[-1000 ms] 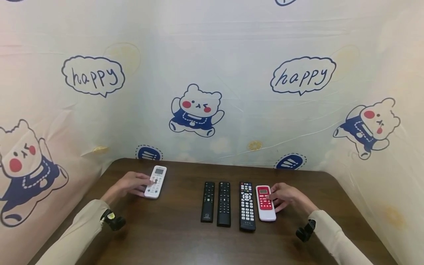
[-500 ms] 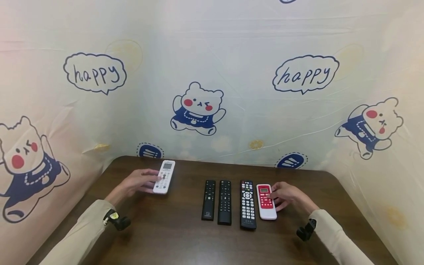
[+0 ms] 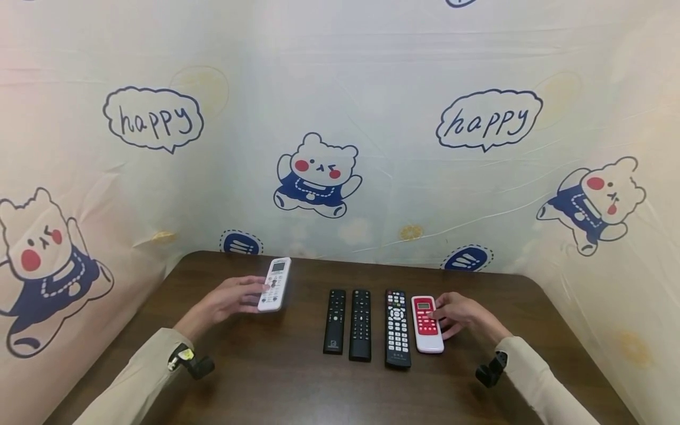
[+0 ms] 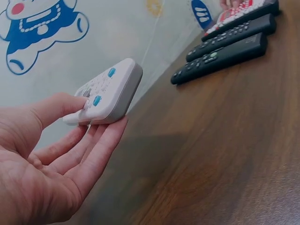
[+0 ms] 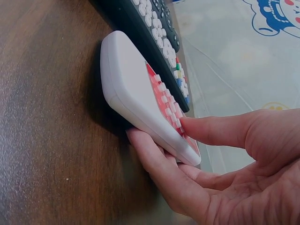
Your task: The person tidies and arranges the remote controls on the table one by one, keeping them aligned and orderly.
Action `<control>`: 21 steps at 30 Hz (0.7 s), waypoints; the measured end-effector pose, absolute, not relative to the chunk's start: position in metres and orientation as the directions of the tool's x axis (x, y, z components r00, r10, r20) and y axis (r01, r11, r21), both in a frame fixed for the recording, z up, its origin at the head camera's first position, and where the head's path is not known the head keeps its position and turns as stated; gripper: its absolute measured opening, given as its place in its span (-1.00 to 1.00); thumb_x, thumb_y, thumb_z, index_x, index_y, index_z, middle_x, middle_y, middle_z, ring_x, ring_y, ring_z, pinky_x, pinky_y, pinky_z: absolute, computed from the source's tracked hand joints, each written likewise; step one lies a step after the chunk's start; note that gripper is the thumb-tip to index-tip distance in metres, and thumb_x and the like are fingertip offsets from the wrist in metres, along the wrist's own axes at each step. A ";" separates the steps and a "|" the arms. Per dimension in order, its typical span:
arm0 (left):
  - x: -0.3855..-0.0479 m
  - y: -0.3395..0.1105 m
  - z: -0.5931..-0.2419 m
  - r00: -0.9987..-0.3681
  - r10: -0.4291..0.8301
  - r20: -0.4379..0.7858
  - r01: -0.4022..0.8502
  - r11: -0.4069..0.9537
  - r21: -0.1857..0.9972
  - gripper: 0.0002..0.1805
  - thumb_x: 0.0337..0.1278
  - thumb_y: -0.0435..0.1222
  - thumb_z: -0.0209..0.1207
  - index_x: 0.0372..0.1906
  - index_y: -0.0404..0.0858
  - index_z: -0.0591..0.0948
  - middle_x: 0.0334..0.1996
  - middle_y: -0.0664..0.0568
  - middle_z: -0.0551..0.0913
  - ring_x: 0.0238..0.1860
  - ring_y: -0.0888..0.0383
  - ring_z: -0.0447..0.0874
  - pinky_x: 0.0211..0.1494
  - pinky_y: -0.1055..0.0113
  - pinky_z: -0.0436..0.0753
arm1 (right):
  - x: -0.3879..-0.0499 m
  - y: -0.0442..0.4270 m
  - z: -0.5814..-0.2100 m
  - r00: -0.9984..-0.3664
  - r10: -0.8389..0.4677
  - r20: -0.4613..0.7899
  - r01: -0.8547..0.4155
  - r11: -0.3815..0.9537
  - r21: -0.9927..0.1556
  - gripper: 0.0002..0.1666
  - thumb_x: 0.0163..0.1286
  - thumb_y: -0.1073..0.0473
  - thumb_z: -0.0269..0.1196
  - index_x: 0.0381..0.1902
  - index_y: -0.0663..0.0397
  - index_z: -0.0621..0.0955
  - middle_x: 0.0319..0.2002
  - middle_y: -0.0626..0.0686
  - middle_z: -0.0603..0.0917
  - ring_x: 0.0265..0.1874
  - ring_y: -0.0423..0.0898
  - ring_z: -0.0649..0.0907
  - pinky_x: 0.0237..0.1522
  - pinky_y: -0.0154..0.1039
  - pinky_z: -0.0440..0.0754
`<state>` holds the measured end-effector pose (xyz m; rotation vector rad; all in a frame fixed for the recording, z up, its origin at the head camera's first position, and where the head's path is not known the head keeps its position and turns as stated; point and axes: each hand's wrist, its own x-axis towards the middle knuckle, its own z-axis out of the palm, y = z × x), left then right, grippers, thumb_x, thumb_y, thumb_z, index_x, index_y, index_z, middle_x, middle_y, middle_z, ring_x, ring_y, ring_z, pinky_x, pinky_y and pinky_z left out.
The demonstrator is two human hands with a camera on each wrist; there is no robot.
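Note:
My left hand (image 3: 234, 298) pinches a white remote control (image 3: 275, 284) with a small grey screen, thumb on its buttons and fingers beneath. In the left wrist view this white remote (image 4: 110, 91) is tilted and held above the table. On the right, my right hand (image 3: 458, 313) grips the side of a white remote with a red button panel (image 3: 427, 324). The right wrist view shows the thumb on the red face of that remote (image 5: 129, 84) and the fingertips at its lower edge, close to the tabletop.
Between the hands, two slim black remotes (image 3: 334, 321) (image 3: 360, 324) and a larger black remote with white buttons (image 3: 397, 329) lie side by side on the brown wooden table (image 3: 276, 378). A printed cloth (image 3: 393, 177) hangs behind the table and along its sides.
My left hand has lifted the white remote and carried it rightward, toward the black remotes. The right hand and the red-and-white remote have stayed in nearly the same place.

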<state>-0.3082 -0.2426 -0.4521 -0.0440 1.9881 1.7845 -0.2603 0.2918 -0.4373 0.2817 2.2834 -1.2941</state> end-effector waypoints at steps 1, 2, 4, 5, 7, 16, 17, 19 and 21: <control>-0.307 -0.241 -0.452 -0.892 0.277 -0.358 -0.324 0.162 0.932 -0.22 0.43 -0.18 0.31 0.55 -0.43 0.27 0.02 -0.13 0.70 -0.07 0.04 0.77 0.00 0.13 0.81 | -0.260 0.292 -0.437 -0.856 -0.062 -0.513 0.408 0.529 -0.744 -0.54 0.50 0.29 0.28 0.19 0.41 0.37 -0.06 0.36 0.62 -0.15 0.12 0.74 -0.18 -0.05 0.83; -0.307 -0.239 -0.452 -0.892 0.273 -0.359 -0.324 0.166 0.931 -0.22 0.42 -0.18 0.32 0.55 -0.43 0.28 0.02 -0.14 0.70 -0.08 0.03 0.78 0.00 0.12 0.81 | -0.260 0.292 -0.437 -0.857 -0.060 -0.512 0.407 0.531 -0.744 -0.54 0.50 0.29 0.28 0.19 0.41 0.37 -0.06 0.36 0.62 -0.15 0.11 0.74 -0.18 -0.06 0.83; -0.305 -0.235 -0.452 -0.895 0.270 -0.356 -0.314 0.185 0.931 -0.20 0.40 -0.17 0.34 0.54 -0.44 0.28 0.04 -0.16 0.70 -0.08 0.03 0.78 -0.01 0.11 0.81 | -0.260 0.292 -0.437 -0.858 -0.059 -0.509 0.405 0.531 -0.744 -0.54 0.50 0.29 0.28 0.19 0.41 0.37 -0.06 0.35 0.63 -0.16 0.11 0.74 -0.20 -0.06 0.83; -0.304 -0.234 -0.451 -0.896 0.269 -0.353 -0.309 0.193 0.931 -0.20 0.40 -0.16 0.34 0.54 -0.44 0.28 0.04 -0.17 0.70 -0.08 0.02 0.79 -0.01 0.11 0.81 | -0.260 0.292 -0.437 -0.858 -0.060 -0.509 0.404 0.532 -0.744 -0.54 0.51 0.29 0.28 0.19 0.41 0.37 -0.07 0.35 0.63 -0.17 0.10 0.74 -0.20 -0.07 0.83; -0.302 -0.230 -0.451 -0.901 0.267 -0.342 -0.293 0.206 0.934 -0.20 0.38 -0.17 0.35 0.53 -0.45 0.30 0.06 -0.21 0.69 -0.08 0.02 0.79 -0.02 0.10 0.81 | -0.260 0.292 -0.437 -0.857 -0.062 -0.511 0.408 0.523 -0.748 -0.54 0.50 0.30 0.28 0.18 0.41 0.36 -0.07 0.35 0.63 -0.18 0.09 0.74 -0.21 -0.08 0.84; -0.297 -0.214 -0.452 -0.908 0.242 -0.341 -0.266 0.296 0.918 -0.24 0.31 -0.17 0.40 0.45 -0.46 0.39 0.05 -0.28 0.68 -0.10 -0.01 0.78 -0.09 0.12 0.82 | -0.259 0.292 -0.437 -0.845 -0.076 -0.530 0.427 0.500 -0.753 -0.57 0.51 0.34 0.26 0.15 0.42 0.33 -0.12 0.34 0.64 -0.21 0.07 0.74 -0.21 -0.11 0.84; -0.296 -0.212 -0.453 -0.909 0.237 -0.343 -0.265 0.307 0.914 -0.25 0.30 -0.18 0.41 0.44 -0.46 0.40 0.04 -0.28 0.69 -0.12 -0.01 0.78 -0.10 0.11 0.82 | -0.259 0.292 -0.436 -0.844 -0.078 -0.530 0.427 0.500 -0.753 -0.57 0.51 0.34 0.26 0.15 0.42 0.33 -0.12 0.34 0.64 -0.21 0.07 0.74 -0.21 -0.11 0.84; -0.295 -0.208 -0.454 -0.909 0.236 -0.343 -0.259 0.324 0.910 -0.27 0.29 -0.19 0.42 0.41 -0.47 0.42 0.00 -0.27 0.70 -0.14 -0.01 0.79 -0.11 0.10 0.83 | -0.259 0.291 -0.436 -0.843 -0.083 -0.532 0.426 0.503 -0.753 -0.57 0.51 0.34 0.25 0.15 0.42 0.33 -0.12 0.34 0.64 -0.21 0.07 0.74 -0.20 -0.11 0.84; -0.294 -0.205 -0.456 -0.912 0.232 -0.339 -0.252 0.333 0.909 -0.30 0.28 -0.21 0.43 0.38 -0.49 0.45 -0.04 -0.26 0.72 -0.17 -0.01 0.80 -0.14 0.09 0.83 | -0.260 0.291 -0.436 -0.840 -0.086 -0.535 0.427 0.503 -0.751 -0.57 0.52 0.33 0.25 0.15 0.42 0.32 -0.12 0.33 0.64 -0.21 0.06 0.73 -0.20 -0.11 0.84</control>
